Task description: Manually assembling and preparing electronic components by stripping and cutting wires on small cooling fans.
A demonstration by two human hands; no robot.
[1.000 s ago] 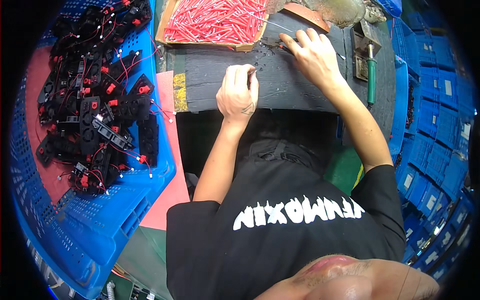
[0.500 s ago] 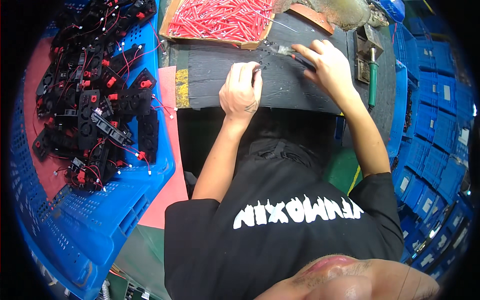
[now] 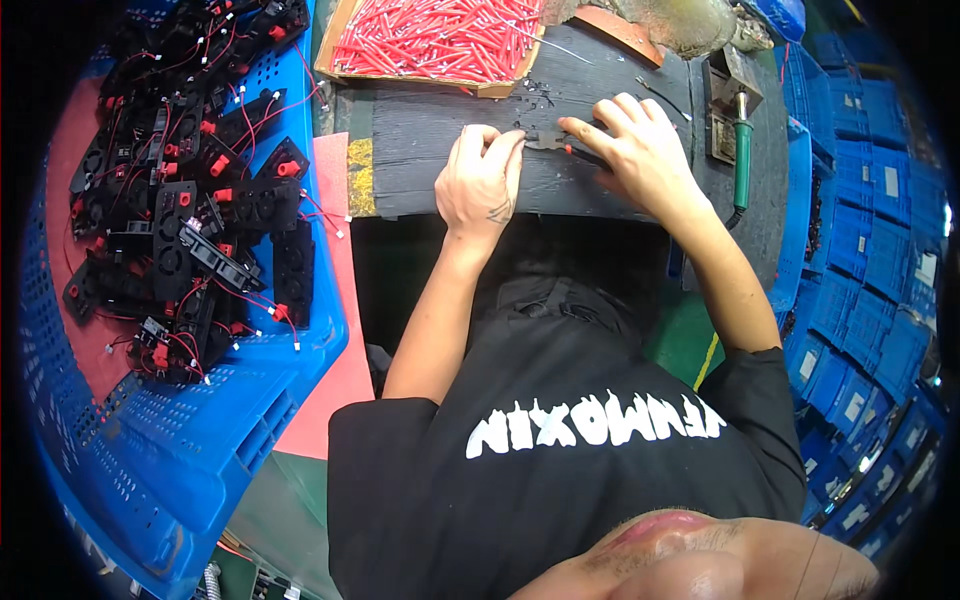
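Observation:
My right hand [image 3: 640, 150] is curled around a pair of small pliers [image 3: 545, 141] with red and black on the handles. The metal jaws point left, toward my left fingertips, and lie close to them. Over the near part of the dark worktop, my left hand [image 3: 477, 185] is closed in a pinch. Whatever sits between its thumb and forefinger is too small to make out. Small black scraps [image 3: 537, 95] are scattered on the worktop just beyond the two hands.
A cardboard box [image 3: 420, 82] of red sleeved pieces stands at the far edge. Right of my hands, a green-handled soldering iron [image 3: 743, 165] rests in its metal stand [image 3: 722, 75]. Left is a blue crate [image 3: 300, 350] holding black wired parts [image 3: 180, 240]. Blue bins [image 3: 870, 230] line the right.
My right hand has come nearer and brought the plier jaws from the black scraps to my left fingertips. A thin dark strip on the worktop behind it is uncovered. My left hand has barely shifted.

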